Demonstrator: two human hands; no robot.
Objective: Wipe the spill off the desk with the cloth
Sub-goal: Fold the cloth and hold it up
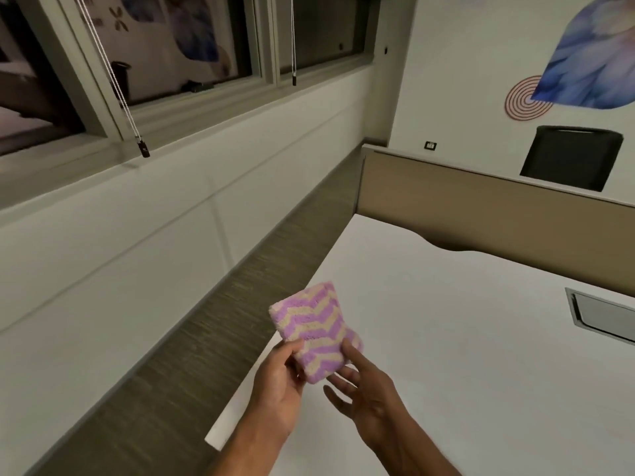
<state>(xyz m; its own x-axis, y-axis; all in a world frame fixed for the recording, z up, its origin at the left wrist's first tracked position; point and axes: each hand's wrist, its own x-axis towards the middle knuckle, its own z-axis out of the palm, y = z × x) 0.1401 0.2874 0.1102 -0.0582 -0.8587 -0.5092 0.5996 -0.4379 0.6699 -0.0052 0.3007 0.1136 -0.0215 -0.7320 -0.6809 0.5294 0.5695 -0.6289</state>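
One folded cloth (318, 333) is being seen, and two hands: the left hand (278, 383) and the right hand (364, 389). One white desk (481, 338) is being shown, with one metal hatch (604, 316). One black chair (570, 158) and two blind cords (113, 73) (293, 39) are being counted.

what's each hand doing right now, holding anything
Left hand: closed on the cloth, held up over the desk edge.
Right hand: open, fingers spread, fingertips touching the cloth's right side; not gripping it.
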